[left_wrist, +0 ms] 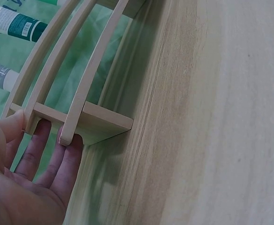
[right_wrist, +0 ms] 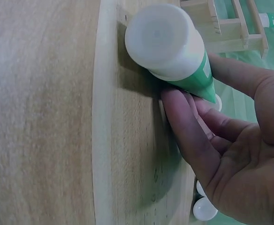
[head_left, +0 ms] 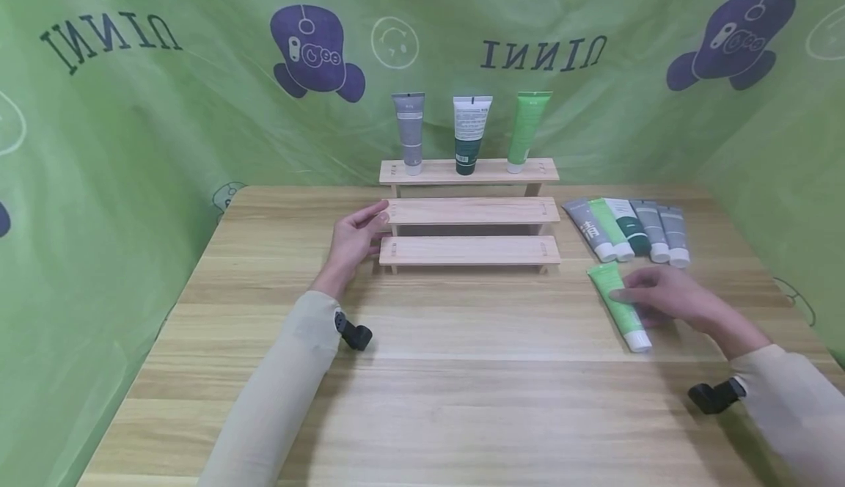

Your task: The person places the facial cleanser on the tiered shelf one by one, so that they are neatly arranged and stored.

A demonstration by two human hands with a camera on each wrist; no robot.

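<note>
A three-step wooden display rack point(head_left: 472, 210) stands toward the back of the table. My left hand point(head_left: 353, 241) holds its left end; in the left wrist view the thumb lies at a shelf end and the fingers reach beneath. With thumb and fingers, my right hand point(head_left: 676, 296) pinches a light green squeeze tube point(head_left: 620, 304) right of the rack, its white cap toward me. The right wrist view shows that white cap point(right_wrist: 158, 37) close up, just off the tabletop. On the top step stand a grey tube point(head_left: 411, 131), a white-and-dark-green tube point(head_left: 470, 135) and a bright green tube point(head_left: 528, 131), caps down.
Several tubes lie side by side right of the rack: grey tubes point(head_left: 590, 229), a green tube point(head_left: 610, 229) and a white-and-dark-green tube point(head_left: 628, 226). A green printed curtain point(head_left: 218, 120) surrounds the wooden table point(head_left: 462, 399) behind and at the sides.
</note>
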